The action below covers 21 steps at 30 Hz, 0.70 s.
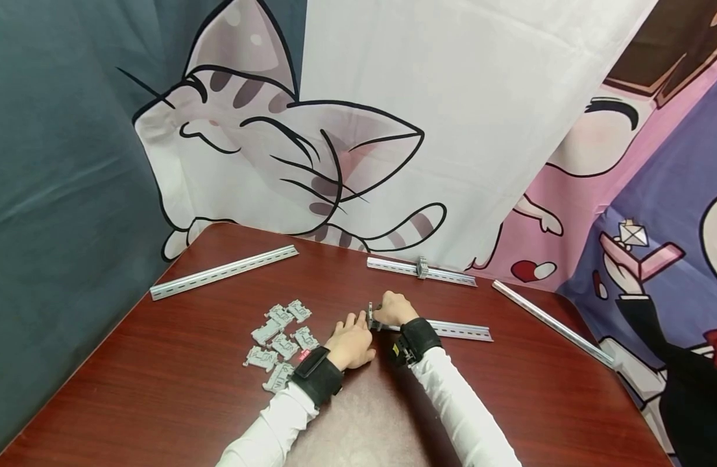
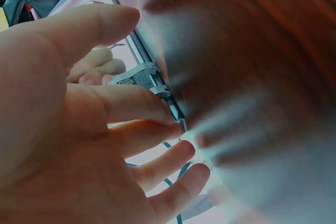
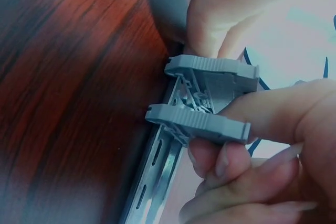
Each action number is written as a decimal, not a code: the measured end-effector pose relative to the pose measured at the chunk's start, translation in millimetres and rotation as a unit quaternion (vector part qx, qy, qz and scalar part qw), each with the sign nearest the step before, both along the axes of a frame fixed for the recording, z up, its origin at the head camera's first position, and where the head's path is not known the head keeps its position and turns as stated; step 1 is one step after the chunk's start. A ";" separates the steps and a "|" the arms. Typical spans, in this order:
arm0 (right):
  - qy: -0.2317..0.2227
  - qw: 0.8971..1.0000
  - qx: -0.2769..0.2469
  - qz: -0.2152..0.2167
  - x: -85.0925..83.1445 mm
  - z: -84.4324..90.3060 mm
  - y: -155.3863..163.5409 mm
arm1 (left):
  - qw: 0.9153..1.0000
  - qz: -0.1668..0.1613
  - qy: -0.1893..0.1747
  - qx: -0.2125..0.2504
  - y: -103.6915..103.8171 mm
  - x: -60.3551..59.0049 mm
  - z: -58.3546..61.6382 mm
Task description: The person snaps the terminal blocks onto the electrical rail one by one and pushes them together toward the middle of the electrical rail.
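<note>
My right hand (image 1: pixel 396 309) pinches a grey terminal block (image 3: pixel 199 124) between thumb and fingers at a slotted metal DIN rail (image 1: pixel 460 330). A second grey terminal block (image 3: pixel 212 71) stands upright on the same rail, a small gap away from the first. My left hand (image 1: pixel 351 344) lies by the rail's left end with its fingers extended, right beside the second block. In the left wrist view, the left hand's fingers (image 2: pixel 142 103) partly cover the rail and a block. Whether they touch that block I cannot tell.
Several loose grey terminal blocks (image 1: pixel 267 333) lie flat left of my left hand. Behind, another rail (image 1: pixel 393 265) carries a grey block (image 1: pixel 422 267). Further rails lie at the left (image 1: pixel 224 272) and right (image 1: pixel 553 324). A printed cloth (image 1: pixel 481 97) hangs behind the table.
</note>
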State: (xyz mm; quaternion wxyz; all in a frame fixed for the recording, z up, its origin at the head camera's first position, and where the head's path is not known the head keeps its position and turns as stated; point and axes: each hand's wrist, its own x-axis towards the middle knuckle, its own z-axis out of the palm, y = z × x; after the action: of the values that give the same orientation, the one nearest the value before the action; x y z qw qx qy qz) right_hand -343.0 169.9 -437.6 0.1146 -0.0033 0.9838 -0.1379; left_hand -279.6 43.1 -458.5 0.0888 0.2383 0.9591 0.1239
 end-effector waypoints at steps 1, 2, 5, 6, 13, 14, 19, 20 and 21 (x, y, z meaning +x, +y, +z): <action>-0.001 1.000 0.000 0.001 -0.2 -0.3 -0.1 | 1.000 -0.001 0.001 -0.001 -0.3 -0.1 -0.2; -0.001 1.000 0.000 0.001 -0.4 -0.4 -0.2 | 1.000 -0.002 0.002 -0.001 -0.5 -0.2 -0.4; -0.006 1.000 -0.002 -0.001 -0.5 0.2 -0.1 | 1.000 -0.004 0.005 -0.001 -1.0 -0.7 -0.9; -0.007 1.000 -0.003 -0.001 -0.6 0.2 0.3 | 1.000 -0.004 0.006 0.000 -1.1 -0.9 -1.2; 0.000 1.000 -0.009 -0.003 0.0 2.6 0.3 | 1.000 -0.004 0.012 -0.003 -1.6 -1.2 2.1; 0.001 1.000 -0.009 -0.004 0.4 1.8 0.0 | 1.000 -0.004 0.012 -0.004 -1.8 -0.8 1.7; 0.009 1.000 -0.012 -0.007 5.3 0.4 -0.6 | 1.000 -0.006 0.015 -0.001 -2.0 1.3 -0.6; 0.012 1.000 -0.013 -0.007 6.1 0.1 -0.7 | 1.000 -0.006 0.015 0.002 -1.9 1.6 -1.4; 0.015 1.000 -0.012 -0.007 6.7 -0.3 -0.6 | 1.000 -0.006 0.016 0.005 -2.0 1.9 -2.0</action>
State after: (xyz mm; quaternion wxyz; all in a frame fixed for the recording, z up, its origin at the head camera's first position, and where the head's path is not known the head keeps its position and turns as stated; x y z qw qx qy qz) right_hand -336.3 169.3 -437.9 0.0986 0.0007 0.9837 -0.1501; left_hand -277.7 41.0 -460.5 0.0727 0.2467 0.9584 0.1238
